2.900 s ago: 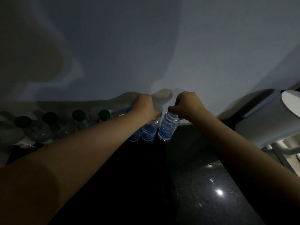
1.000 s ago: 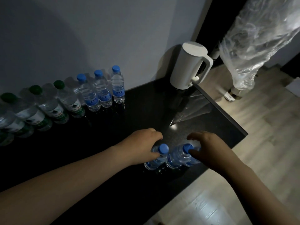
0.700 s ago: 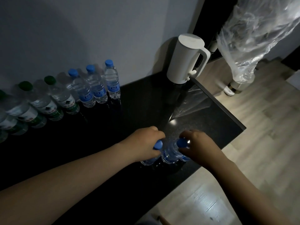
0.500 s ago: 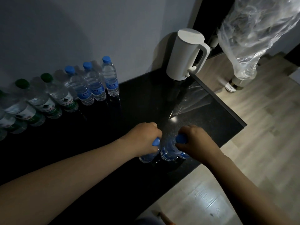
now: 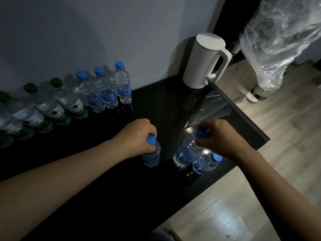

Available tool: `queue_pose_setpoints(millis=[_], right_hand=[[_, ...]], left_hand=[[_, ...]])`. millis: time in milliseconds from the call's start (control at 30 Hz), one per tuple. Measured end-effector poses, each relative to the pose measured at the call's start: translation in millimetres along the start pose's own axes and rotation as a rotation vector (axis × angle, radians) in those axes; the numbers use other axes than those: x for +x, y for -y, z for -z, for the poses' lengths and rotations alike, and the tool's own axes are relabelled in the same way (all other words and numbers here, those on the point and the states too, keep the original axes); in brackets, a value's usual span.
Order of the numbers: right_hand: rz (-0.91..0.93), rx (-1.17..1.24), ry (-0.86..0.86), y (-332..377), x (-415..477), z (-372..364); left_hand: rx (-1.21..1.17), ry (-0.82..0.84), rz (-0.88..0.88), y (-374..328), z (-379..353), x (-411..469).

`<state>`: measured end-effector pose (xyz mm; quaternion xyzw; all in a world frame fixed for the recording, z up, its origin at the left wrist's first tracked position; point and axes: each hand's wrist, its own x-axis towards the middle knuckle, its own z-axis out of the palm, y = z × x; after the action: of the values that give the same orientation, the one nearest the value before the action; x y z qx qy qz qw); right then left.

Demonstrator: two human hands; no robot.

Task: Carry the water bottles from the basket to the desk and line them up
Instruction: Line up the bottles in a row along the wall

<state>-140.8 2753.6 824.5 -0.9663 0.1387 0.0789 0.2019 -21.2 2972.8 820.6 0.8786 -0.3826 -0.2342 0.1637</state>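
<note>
On my far left, green-capped water bottles (image 5: 57, 108) stand in a line against the wall, at the back of the dark surface (image 5: 156, 101). Next to them I see three blue-capped water bottles (image 5: 106, 91), upright and shoulder to shoulder in the same line.

Nearer to me, the left hand (image 5: 139, 134) reaches over the middle of the surface. Its fingers (image 5: 149, 129) are curled tight round the neck of a small blue-capped bottle (image 5: 152, 157), with the cap poking out below the knuckles. I cannot tell whether that bottle's base touches the surface.

A short gap to the right, the right hand (image 5: 220, 136) pinches the cap of a second blue-capped bottle (image 5: 187, 152), fingers (image 5: 204, 126) wrapped over the top. This bottle leans, with its base towards me and to the left.

Just beside it, close to the front edge of the surface, a third blue-capped bottle (image 5: 205, 163) stands free of both hands, partly under the right wrist.

At the back right corner sits a white electric kettle (image 5: 203, 60), handle facing right. Beyond the edge I see a wooden floor (image 5: 286, 136) and something wrapped in clear plastic film (image 5: 281, 35); I cannot make out what.
</note>
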Motion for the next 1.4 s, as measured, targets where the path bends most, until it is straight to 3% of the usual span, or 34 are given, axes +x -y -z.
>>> queue_pose_setpoints(millis=[433, 900, 1400], right_hand=[[0.051, -0.1, -0.169, 37, 77, 36], [0.113, -0.056, -0.065, 81, 216, 45], [0.115, -0.034, -0.105, 113, 337, 21]], left_hand=[[-0.015, -0.195, 0.01, 19, 41, -1], [-0.052, -0.27, 0.128, 65, 63, 20], [-0.108, -0.291, 0.185, 107, 74, 44]])
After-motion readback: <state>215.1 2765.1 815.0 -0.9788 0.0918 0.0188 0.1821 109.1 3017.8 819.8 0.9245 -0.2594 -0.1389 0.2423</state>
